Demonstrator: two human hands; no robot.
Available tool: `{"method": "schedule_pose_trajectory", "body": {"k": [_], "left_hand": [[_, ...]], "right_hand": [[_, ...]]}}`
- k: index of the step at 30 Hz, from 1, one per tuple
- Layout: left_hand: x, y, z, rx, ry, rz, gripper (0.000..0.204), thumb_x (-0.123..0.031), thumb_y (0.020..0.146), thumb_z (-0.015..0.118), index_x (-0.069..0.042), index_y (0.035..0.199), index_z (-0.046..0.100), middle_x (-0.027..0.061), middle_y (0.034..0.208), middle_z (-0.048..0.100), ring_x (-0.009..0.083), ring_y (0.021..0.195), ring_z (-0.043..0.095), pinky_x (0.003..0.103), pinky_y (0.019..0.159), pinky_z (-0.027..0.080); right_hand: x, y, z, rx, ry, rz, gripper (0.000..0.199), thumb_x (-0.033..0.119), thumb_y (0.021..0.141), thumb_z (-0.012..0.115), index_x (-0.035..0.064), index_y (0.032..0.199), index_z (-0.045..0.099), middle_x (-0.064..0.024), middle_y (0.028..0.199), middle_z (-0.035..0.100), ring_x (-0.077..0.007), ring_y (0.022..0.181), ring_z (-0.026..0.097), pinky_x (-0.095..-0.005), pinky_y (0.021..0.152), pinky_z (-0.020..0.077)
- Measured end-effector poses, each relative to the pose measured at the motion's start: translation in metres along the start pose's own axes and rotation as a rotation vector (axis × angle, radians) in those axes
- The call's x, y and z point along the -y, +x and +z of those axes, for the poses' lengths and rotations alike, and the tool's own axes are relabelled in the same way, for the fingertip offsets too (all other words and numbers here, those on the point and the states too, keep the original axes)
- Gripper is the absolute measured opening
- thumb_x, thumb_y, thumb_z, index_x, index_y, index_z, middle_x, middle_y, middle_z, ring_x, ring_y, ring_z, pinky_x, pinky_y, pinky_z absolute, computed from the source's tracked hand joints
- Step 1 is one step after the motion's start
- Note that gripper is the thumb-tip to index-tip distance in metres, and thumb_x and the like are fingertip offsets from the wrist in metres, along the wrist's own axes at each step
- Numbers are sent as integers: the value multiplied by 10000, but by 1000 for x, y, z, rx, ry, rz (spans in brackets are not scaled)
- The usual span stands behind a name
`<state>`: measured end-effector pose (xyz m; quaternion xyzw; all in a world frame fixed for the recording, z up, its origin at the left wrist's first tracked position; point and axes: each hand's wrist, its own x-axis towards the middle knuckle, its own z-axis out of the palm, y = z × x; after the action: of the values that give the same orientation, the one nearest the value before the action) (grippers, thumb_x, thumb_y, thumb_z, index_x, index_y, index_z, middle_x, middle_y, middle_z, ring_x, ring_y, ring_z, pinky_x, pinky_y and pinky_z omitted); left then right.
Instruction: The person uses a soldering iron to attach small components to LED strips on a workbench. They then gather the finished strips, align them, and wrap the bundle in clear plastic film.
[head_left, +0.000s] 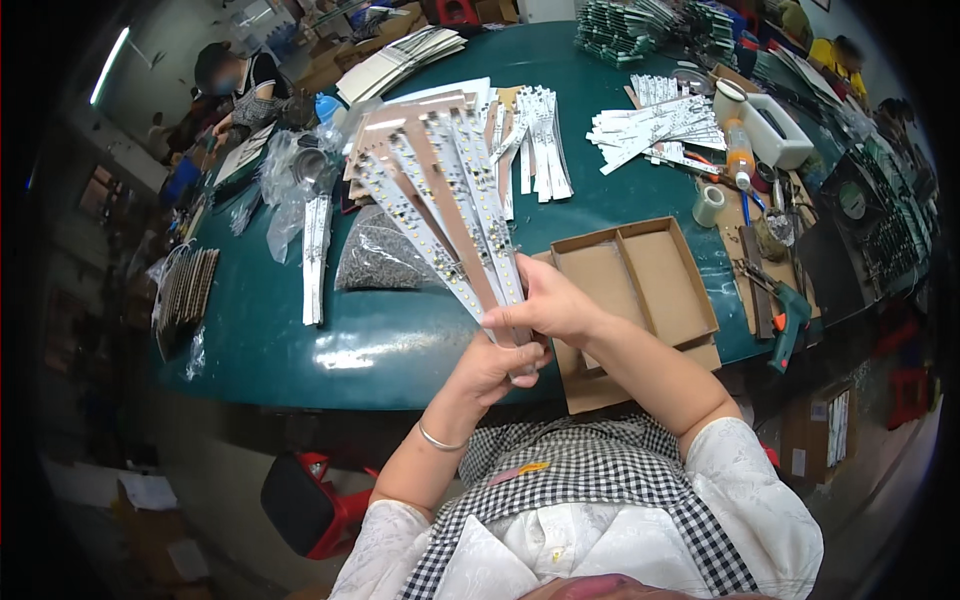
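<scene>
Both my hands grip a fanned bunch of white LED circuit strips over the near edge of the green table. My left hand wraps the strips' lower ends. Just above it, my right hand holds the same bunch, its thumb laid across the front. Small yellowish LEDs and dark parts dot the strips, and a brown band shows among them. To the right of my hands lies a cardboard box with a divider. Behind the bunch are a clear bag of small grey parts and more loose strips.
A glue gun, pliers and an orange bottle crowd the right side. One pile of strips lies back right, another stack to the left. Plastic bags sit farther left. A person works at the far left.
</scene>
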<state>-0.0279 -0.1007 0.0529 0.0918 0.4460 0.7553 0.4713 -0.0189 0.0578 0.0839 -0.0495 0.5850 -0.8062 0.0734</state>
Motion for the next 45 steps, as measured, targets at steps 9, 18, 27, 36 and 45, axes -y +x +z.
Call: {"method": "schedule_pose_trajectory", "body": {"k": [9, 18, 27, 36, 45], "left_hand": [[7, 0, 3, -147, 128, 58, 308, -102, 832, 785, -78, 1039, 558, 4, 818, 548, 104, 658, 517, 194, 454, 312], [4, 5, 14, -243, 142, 174, 283, -21, 828, 749, -73, 1022, 549, -26, 786, 532, 52, 570, 465, 209, 442, 319], [3, 9, 14, -158, 202, 214, 354, -36, 807, 771, -89, 1048, 517, -26, 810, 540, 49, 592, 489, 188, 439, 346], [4, 6, 13, -165, 161, 109, 285, -28, 843, 722, -81, 1029, 513, -24, 774, 525, 48, 570, 473, 189, 423, 319], [9, 9, 14, -54, 191, 64, 238, -85, 886, 721, -55, 1025, 530, -11, 740, 505, 69, 590, 455, 200, 437, 295]], "right_hand": [[-1, -8, -8, -7, -38, 30, 778, 171, 677, 888, -12, 1307, 468, -120, 1205, 599, -191, 1082, 593, -353, 941, 491], [-15, -20, 0, -429, -502, -473, 522, 144, 661, 882, 28, 1102, 627, -95, 1132, 562, -215, 1073, 553, -345, 956, 442], [-17, -19, -7, -330, -412, -570, 215, 113, 687, 849, 54, 850, 723, -98, 1113, 503, -239, 1092, 510, -354, 962, 418], [-17, -20, -8, -338, -522, -567, 276, 121, 658, 873, 58, 868, 705, -78, 1097, 474, -216, 1057, 497, -339, 959, 413], [-13, -13, -16, -100, 214, -80, 691, 159, 678, 882, -14, 1247, 531, -142, 1241, 585, -225, 1159, 588, -384, 951, 516]]}}
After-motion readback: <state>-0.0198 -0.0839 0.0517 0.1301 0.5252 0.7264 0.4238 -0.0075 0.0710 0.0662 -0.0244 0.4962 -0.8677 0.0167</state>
